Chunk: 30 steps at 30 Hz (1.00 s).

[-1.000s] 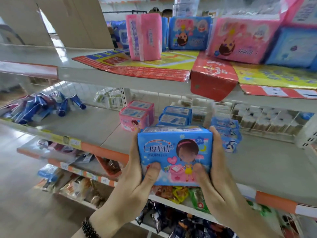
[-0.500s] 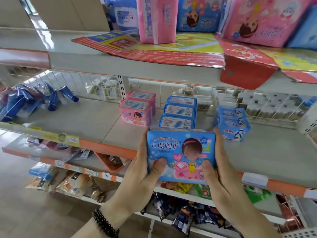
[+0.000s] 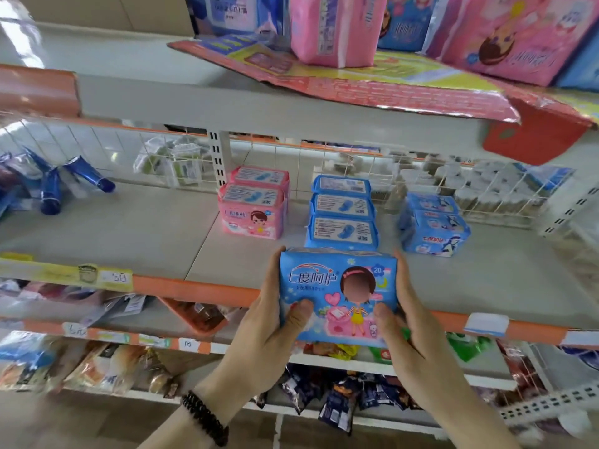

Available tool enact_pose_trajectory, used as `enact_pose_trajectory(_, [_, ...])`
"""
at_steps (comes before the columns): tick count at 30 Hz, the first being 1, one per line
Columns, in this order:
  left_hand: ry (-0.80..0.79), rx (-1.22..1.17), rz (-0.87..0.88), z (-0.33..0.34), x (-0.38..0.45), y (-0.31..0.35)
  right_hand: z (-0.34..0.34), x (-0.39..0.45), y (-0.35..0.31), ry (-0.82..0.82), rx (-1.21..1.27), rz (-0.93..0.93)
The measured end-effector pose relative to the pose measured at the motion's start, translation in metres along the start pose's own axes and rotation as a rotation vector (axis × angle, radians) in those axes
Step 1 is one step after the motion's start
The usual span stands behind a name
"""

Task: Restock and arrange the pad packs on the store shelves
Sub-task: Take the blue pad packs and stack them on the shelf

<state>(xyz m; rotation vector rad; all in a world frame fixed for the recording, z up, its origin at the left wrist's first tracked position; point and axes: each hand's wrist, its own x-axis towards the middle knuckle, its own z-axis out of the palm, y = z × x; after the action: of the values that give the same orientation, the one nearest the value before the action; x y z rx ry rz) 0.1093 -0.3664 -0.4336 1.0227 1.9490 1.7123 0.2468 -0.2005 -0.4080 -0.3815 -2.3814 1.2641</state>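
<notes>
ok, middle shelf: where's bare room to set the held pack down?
Bare shelf between the blue tubes and pink packs; a front strip ahead of the blue row; more right of the far-right packs. Crowded between the three rows.

Bright, even store light, mostly from above; white glare patch on the top shelf (image 3: 19, 24) at far left. Soft shadow under that shelf. Blue pad pack (image 3: 338, 296) in the middle is sharp; everything left and right of it smears with motion blur. Wide-angle bending curves shelf edges.
</notes>
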Motion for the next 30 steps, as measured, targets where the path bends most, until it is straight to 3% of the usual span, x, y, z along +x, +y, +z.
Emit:
enact_pose_trajectory(17, [-0.04,-0.014,-0.011,0.021,0.03,-0.027,-0.014,0.019,0.046,-0.004,-0.123,0.046])
enact_pose_trajectory(30, [0.007,0.122,-0.123,0.032,0.06,-0.044,-0.021,0.056,0.099,-0.123,0.03,0.042])
